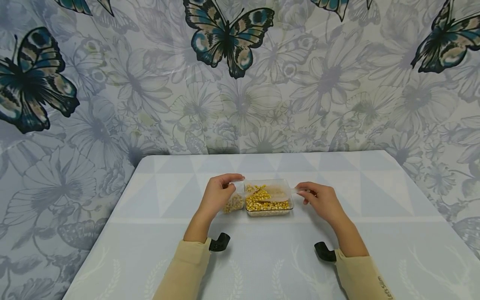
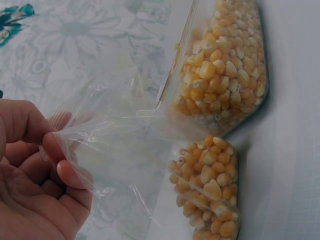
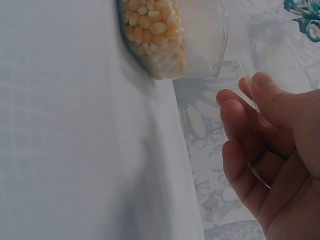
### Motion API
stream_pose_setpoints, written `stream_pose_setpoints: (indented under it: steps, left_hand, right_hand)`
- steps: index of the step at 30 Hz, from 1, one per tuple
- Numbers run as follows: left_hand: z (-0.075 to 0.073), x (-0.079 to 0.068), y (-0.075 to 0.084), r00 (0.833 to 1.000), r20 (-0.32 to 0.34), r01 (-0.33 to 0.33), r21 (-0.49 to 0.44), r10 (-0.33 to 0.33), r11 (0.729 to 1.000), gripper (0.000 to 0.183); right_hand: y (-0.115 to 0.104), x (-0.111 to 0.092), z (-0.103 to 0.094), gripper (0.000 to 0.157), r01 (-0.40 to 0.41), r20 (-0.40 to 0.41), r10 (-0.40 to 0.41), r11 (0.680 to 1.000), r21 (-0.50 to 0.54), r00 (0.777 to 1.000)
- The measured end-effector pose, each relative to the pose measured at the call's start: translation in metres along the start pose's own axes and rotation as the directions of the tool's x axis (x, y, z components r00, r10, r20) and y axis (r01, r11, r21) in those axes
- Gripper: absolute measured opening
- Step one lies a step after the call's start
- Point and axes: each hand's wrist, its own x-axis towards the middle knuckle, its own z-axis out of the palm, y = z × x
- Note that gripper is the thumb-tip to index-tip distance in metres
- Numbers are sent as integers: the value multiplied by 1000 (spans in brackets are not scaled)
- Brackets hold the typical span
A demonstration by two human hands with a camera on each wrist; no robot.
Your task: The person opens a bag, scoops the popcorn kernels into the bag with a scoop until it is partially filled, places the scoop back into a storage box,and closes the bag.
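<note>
A clear rectangular container stands on the table, heaped with yellow corn kernels. Close against its left side sits a clear plastic bag with more kernels in its bottom. My left hand pinches the bag's upper edge between thumb and fingers, holding the film up. To the container's right, my right hand pinches a thin, clear, handle-like strip in its fingertips. In the head view a pale translucent piece lies over the kernels, in line with that strip; its exact kind is unclear.
The table has a pale triangle-patterned cover. Its far edge meets a wall covering printed with flowers and butterflies. Black wrist mounts stick out from both sleeves.
</note>
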Motion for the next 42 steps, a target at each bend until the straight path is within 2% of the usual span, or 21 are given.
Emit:
stream_pose_setpoints:
  steps: [10, 24, 42]
  left_hand:
    - [1, 0, 0, 1000, 8, -11, -1, 11, 1000, 41]
    - [0, -1, 0, 1000, 10, -16, -4, 16, 1000, 42]
    - [1, 0, -1, 1000, 8, -2, -15, 2, 1000, 43]
  right_hand:
    - [0, 0, -5, 23, -38, 6, 38, 999, 6, 999]
    - [-2, -1, -15, 23, -50, -13, 50, 998, 23, 999]
    - [-4, -2, -23, 18, 10, -115, -5, 999, 37, 993]
